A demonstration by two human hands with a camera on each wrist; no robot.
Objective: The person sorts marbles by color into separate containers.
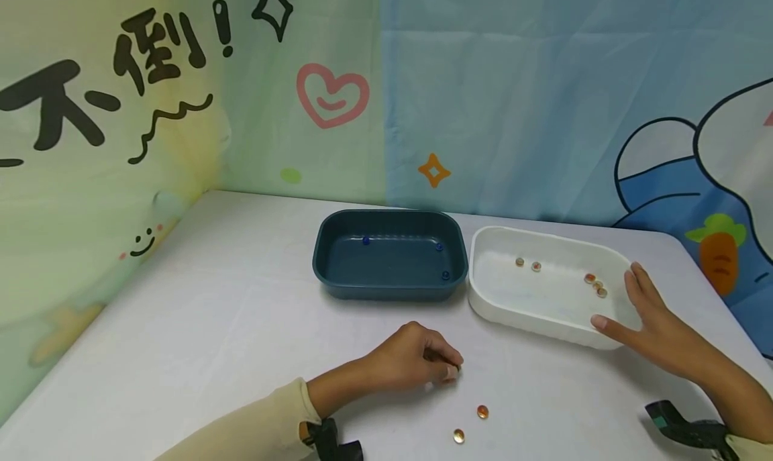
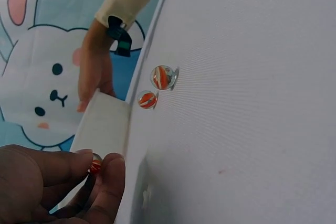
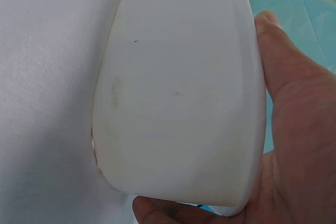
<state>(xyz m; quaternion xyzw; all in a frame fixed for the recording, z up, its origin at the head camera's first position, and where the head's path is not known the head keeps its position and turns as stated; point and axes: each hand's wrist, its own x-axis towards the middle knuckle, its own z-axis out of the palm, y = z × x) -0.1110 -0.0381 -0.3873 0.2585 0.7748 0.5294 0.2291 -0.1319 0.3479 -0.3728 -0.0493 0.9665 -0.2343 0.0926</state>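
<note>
My left hand [image 1: 417, 360] is low over the white table, pinching a clear marble with an orange-red swirl [image 2: 95, 165] between thumb and fingertips. An orange marble [image 1: 482, 412] and a yellowish marble [image 1: 459, 436] lie on the cloth just in front of that hand. At the right, my right hand [image 1: 655, 323] grips the end of a white tray [image 1: 537, 323], with the thumb along the near rim and the fingers round the right end. Several orange and yellowish marbles [image 1: 590, 278] lie scattered inside this tray.
Left of the white tray, close against it, stands a dark teal tray [image 1: 389, 292] holding 3 blue marbles [image 1: 445, 275]. A printed cloth backdrop [image 1: 513, 98] rises behind the table and along its left side. Each wrist wears a black camera strap [image 1: 688, 429].
</note>
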